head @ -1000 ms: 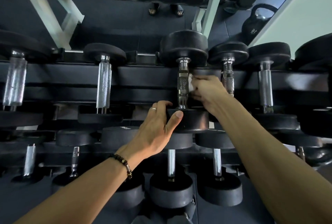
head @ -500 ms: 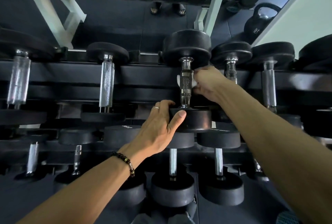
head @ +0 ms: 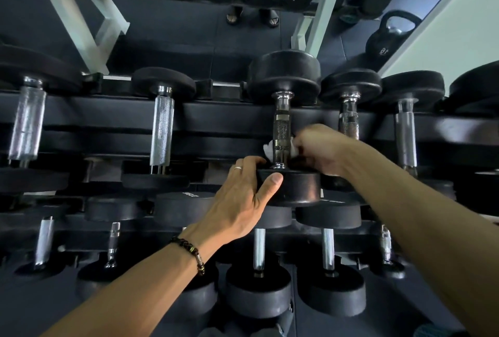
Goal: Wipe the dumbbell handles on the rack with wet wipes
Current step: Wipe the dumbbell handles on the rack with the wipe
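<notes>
A black dumbbell with a knurled chrome handle (head: 281,131) lies on the upper tier of the rack (head: 221,118), slightly lifted toward me. My left hand (head: 244,199) grips its near head (head: 294,188), thumb on the front face. My right hand (head: 322,149) is closed around the lower end of the handle with a white wet wipe (head: 268,150) wrapped behind it; the wipe sticks out on the left side of the handle.
More dumbbells sit on the same tier to the left (head: 162,131) and right (head: 405,131), and on the lower tier (head: 259,253). A mirror behind shows another rack, white frame posts (head: 326,4) and a kettlebell (head: 391,34).
My right hand with the wipe slid down the handle from its upper part to the lower end near the head. The left hand kept its hold on the near head.
</notes>
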`<state>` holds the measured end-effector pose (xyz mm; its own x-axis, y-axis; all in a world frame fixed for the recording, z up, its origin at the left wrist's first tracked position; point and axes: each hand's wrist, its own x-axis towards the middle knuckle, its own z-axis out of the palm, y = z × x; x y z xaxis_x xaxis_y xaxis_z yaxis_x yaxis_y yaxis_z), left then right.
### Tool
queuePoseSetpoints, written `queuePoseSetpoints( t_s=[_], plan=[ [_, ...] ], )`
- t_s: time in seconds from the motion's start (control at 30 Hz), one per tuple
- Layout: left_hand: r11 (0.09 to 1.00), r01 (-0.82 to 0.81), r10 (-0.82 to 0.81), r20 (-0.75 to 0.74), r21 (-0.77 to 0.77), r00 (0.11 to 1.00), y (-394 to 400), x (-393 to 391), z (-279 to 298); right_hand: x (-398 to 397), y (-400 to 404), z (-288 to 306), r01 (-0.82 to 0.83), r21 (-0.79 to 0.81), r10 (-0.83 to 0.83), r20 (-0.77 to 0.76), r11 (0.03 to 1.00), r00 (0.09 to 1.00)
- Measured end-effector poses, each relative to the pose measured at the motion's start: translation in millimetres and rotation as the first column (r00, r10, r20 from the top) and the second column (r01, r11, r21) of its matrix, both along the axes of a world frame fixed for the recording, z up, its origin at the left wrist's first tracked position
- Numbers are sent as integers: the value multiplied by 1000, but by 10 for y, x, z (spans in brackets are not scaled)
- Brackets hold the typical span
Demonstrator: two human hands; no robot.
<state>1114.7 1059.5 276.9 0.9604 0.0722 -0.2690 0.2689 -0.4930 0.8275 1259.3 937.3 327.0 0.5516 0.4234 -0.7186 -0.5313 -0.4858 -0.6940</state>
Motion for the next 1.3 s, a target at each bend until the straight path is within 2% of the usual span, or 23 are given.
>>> queuePoseSetpoints(
  t_s=[0.03, 0.1, 0.17, 0.2, 0.23, 0.3, 0.37, 0.4, 0.47, 0.53, 0.6, 0.67, 0.73, 0.8, 0.87, 0.93, 0.97, 1.03, 1.1, 1.13, 1.2, 1.27, 1.3],
  plan=[
    [1000, 2, -2, 1, -1, 1000, -2, -1, 8, 40, -24, -2, -23, -6, 23, -15, 1000, 1000],
    [1000, 5, -5, -12, 6, 1000, -4, 11, 27, 198, 90, 26, 203, 127, -198, -47, 971, 979],
    [1000, 2, -1, -23, 11, 1000, -4, 10, 34, 348, 257, -55, 514, 286, -500, -124, 809, 857],
    [1000, 0, 0, -24, 13, 1000, 1, 16, 36, 344, 285, -126, 539, 310, -528, -126, 783, 840],
    [1000, 3, -2, -24, 15, 1000, 0, 17, 38, 286, 242, -201, 502, 273, -496, -95, 821, 863],
    [1000, 9, -9, -14, 19, 1000, -1, 14, 32, 125, 61, -244, 240, 63, -243, 34, 969, 969],
    [1000, 13, -13, -10, 15, 1000, 5, 3, 19, 58, -58, -182, -44, -122, 55, 88, 992, 995],
    [1000, 12, -12, -9, 12, 1000, 9, 3, 13, 95, -63, -142, -89, -129, 104, 110, 988, 989],
    [1000, 17, -16, -13, 18, 1000, 9, 6, 15, 245, 21, -98, 73, 16, -75, 143, 997, 987],
    [1000, 15, -15, -13, 24, 1000, 9, 9, 20, 331, 161, -108, 330, 234, -351, 55, 915, 935],
    [1000, 8, -8, -14, 19, 1000, 8, 12, 23, 240, 159, -113, 245, 262, -266, 50, 934, 963],
    [1000, 11, -11, -10, 10, 1000, 7, 9, 23, 117, -14, -144, 19, 69, -24, 75, 997, 997],
    [1000, 13, -13, -8, 10, 1000, 8, 4, 21, 112, -146, -177, -110, -57, 115, 81, 992, 990],
    [1000, 11, -11, -7, 20, 1000, 5, 10, 7, 210, -79, -210, 37, -43, -28, 198, 998, 980],
    [1000, 4, -4, 4, 10, 1000, 6, 7, -16, 302, 126, -203, 337, 125, -355, 189, 933, 915],
    [1000, -7, 7, 12, -4, 1000, 11, 7, -35, 293, 232, -198, 415, 225, -453, 153, 881, 878],
    [1000, -8, 8, 7, -5, 1000, 9, 4, -37, 245, 191, -200, 352, 175, -380, 168, 919, 910],
    [1000, -3, 3, 5, 10, 1000, 8, 1, -37, 129, 12, -215, 106, -66, -93, 185, 992, 978],
    [1000, -2, 2, 8, 8, 1000, 10, 2, -35, 69, -150, -181, -125, -221, 164, 168, 967, 972],
    [1000, -2, 2, 6, 5, 1000, 7, 6, -32, 119, -166, -169, -144, -252, 198, 203, 957, 959],
    [1000, 0, 0, 5, 6, 1000, 6, 5, -30, 252, -37, -113, 54, -169, 5, 332, 984, 943],
    [1000, -9, 9, 19, -1, 1000, 4, 7, -22, 379, 151, -97, 334, 3, -309, 393, 942, 866],
    [1000, -13, 13, 20, -3, 1000, 3, 14, -18, 385, 195, -126, 388, 55, -378, 390, 920, 840]
  ],
)
